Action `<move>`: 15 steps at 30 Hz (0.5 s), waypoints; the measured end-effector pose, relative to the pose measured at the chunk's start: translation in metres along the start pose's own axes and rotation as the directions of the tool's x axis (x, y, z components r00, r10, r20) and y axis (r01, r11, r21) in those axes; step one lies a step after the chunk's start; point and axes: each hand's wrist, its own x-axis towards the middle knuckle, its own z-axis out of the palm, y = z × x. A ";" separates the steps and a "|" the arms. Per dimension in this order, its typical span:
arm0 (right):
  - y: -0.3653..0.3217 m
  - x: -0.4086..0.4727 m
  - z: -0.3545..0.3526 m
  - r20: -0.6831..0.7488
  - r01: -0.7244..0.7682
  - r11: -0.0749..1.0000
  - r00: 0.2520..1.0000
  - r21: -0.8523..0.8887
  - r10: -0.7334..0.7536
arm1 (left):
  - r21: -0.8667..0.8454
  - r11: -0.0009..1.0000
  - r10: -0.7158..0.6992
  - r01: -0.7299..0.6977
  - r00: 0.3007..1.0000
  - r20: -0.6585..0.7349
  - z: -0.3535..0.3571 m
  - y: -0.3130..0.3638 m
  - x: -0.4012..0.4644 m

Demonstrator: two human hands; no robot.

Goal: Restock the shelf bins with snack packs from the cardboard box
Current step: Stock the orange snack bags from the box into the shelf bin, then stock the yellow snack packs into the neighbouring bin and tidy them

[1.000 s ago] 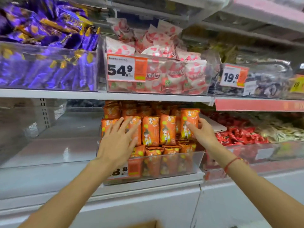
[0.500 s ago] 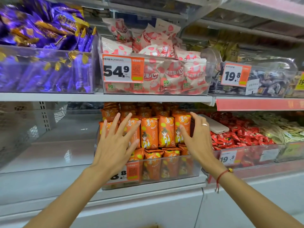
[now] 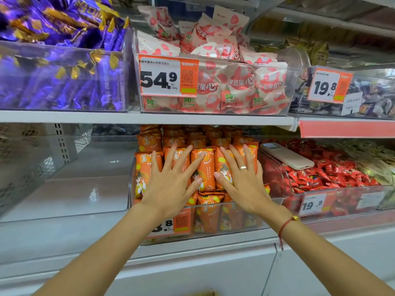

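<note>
Centre frame: my left hand [image 3: 171, 184] and right hand [image 3: 241, 180], a second ago apart at the row's ends, now lie flat-fingered — grasping nothing — pressing the glossy orange snack packs [image 3: 203, 167] into the clear plastic shelf bin [image 3: 213, 231]. The tidying step looks nearly finished. Packs stand upright, long axis vertical, printed faces toward me.
</note>
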 end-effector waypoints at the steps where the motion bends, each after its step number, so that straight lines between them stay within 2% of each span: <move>1: 0.000 0.000 0.001 0.001 -0.005 1.000 1.000 0.000 0.005 | -0.002 1.000 0.003 -0.003 1.000 -0.007 0.001 0.000 0.000; 6: -0.003 -0.001 -0.001 0.049 -0.018 1.000 0.999 -0.010 0.018 | 0.010 1.000 -0.001 0.000 0.998 0.060 0.004 0.000 0.000; 10: -0.011 0.003 -0.021 0.131 -0.012 0.992 0.991 -0.127 0.028 | -0.006 1.000 -0.029 0.030 0.993 0.116 -0.009 0.002 0.001; 13: -0.017 0.002 -0.043 0.132 -0.006 0.984 0.991 -0.178 0.030 | -0.084 0.991 -0.098 0.100 0.995 0.030 -0.033 0.003 -0.009; 15: -0.027 -0.012 -0.054 0.013 0.041 0.986 0.999 -0.160 -0.039 | -0.159 0.981 -0.127 0.113 0.988 -0.086 -0.050 0.003 -0.034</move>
